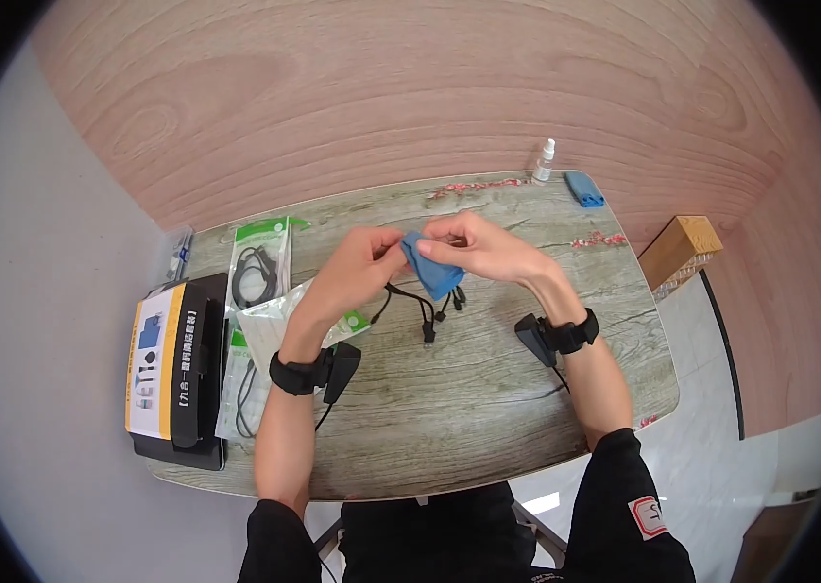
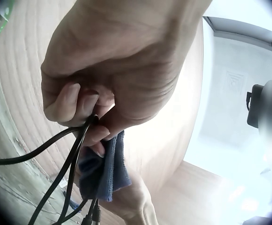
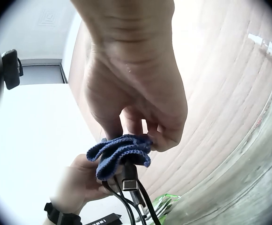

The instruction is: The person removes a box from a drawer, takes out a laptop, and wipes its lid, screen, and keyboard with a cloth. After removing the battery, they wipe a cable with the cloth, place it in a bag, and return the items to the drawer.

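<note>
Above the table (image 1: 469,398), both hands meet at a small blue cloth (image 1: 438,279). My left hand (image 1: 357,270) pinches a black cable (image 2: 71,161) between its thumb and fingers, at the left edge of the cloth. The right hand (image 1: 488,250) grips the cloth between thumb and fingers, folded around part of the cable. Several black cable ends hang below, one with a rectangular metal-tipped plug (image 3: 130,185). The cloth hides the stretch of cable inside it.
A black and yellow box (image 1: 180,364) lies at the table's left. Beside it are clear-and-green plastic bags (image 1: 263,233), one with a coiled black cable (image 1: 254,276). A spray bottle (image 1: 544,163) and a folded blue cloth (image 1: 583,188) sit at the back right.
</note>
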The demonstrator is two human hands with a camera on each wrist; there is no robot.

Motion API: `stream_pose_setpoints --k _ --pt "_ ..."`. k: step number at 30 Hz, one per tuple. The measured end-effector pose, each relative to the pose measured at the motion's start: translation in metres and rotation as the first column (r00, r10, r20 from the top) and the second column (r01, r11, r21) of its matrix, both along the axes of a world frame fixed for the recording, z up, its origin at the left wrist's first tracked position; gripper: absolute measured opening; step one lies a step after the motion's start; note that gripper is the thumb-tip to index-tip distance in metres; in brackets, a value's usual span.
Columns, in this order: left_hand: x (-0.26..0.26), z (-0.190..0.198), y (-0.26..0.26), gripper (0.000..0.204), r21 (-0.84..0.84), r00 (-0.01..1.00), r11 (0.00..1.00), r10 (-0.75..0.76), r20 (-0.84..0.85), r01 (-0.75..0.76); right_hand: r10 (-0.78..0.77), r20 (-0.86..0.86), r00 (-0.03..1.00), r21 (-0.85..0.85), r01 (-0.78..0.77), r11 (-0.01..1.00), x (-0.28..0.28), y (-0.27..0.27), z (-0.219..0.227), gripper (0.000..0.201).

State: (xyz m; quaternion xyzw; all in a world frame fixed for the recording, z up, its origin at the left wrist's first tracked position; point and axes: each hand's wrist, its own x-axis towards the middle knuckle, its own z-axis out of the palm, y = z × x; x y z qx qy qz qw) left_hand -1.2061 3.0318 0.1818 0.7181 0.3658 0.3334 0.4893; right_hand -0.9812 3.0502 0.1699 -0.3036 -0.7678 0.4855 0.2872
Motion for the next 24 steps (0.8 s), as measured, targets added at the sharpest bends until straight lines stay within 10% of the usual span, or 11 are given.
stream_pose_setpoints --k 11,24 --pt "-0.013 0.007 0.002 0.034 0.017 0.963 0.968 0.249 0.103 -0.252 0.106 -0.077 0.991 -0.278 -0.123 0.953 0.017 0.012 -0.009 0.031" --pt "-0.008 -0.002 0.006 0.034 -0.066 0.987 0.985 0.159 -0.032 -0.161 0.047 -0.080 0.996 -0.189 -0.062 0.980 -0.010 -0.007 0.002 0.036"
